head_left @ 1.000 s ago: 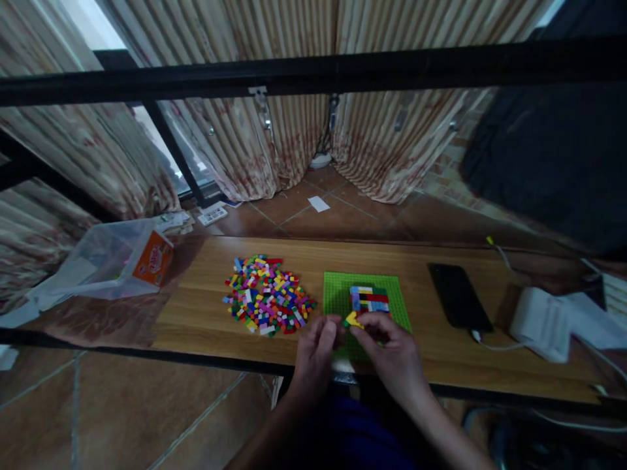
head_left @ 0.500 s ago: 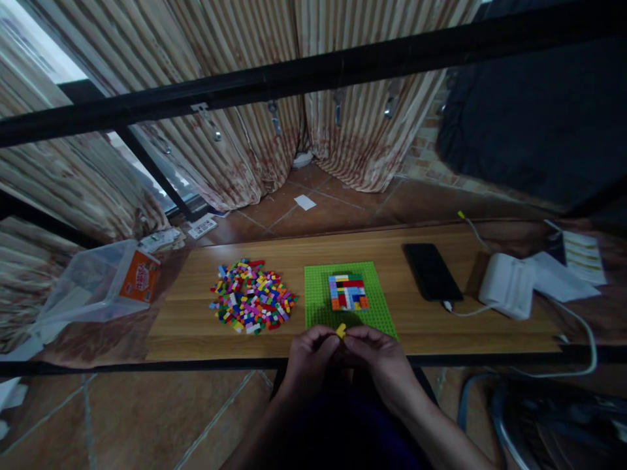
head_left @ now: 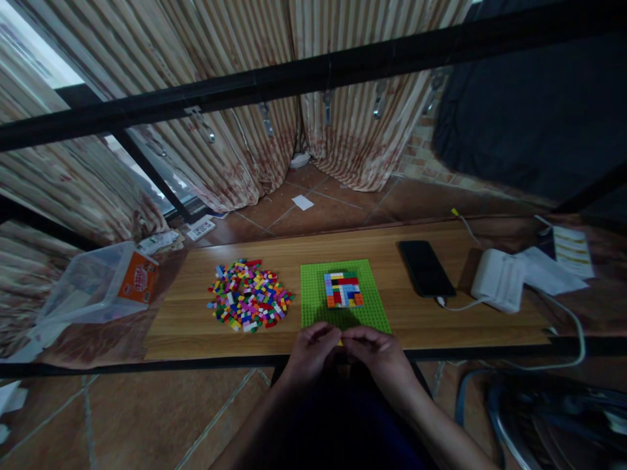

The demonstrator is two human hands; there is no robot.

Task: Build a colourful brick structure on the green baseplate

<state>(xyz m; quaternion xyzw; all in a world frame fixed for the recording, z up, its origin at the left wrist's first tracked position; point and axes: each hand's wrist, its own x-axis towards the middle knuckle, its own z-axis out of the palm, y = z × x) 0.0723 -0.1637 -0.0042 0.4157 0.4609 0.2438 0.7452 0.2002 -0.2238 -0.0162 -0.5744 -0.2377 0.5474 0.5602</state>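
Observation:
My left hand (head_left: 313, 350) and my right hand (head_left: 375, 352) meet at the near edge of the green baseplate (head_left: 313, 287), fingertips pinched together. Between them a sliver of a yellow toy brick (head_left: 341, 342) shows; most of it is hidden by the fingers, and both hands appear to grip it. On the baseplate, just beyond my hands, stands a square build of multicoloured bricks (head_left: 343, 290). Left of the plate lies a loose pile of small coloured bricks (head_left: 251, 297).
The wooden board (head_left: 279, 254) carries a black phone (head_left: 425, 267) with a white cable, right of the baseplate. Further right sits a white device (head_left: 498, 279). A clear plastic box (head_left: 93, 281) with an orange label stands at the left. A dark bar (head_left: 294, 75) crosses above.
The yellow brick, plainly visible before, is now mostly covered by my fingers, which have come closer together. The whole view has shifted slightly.

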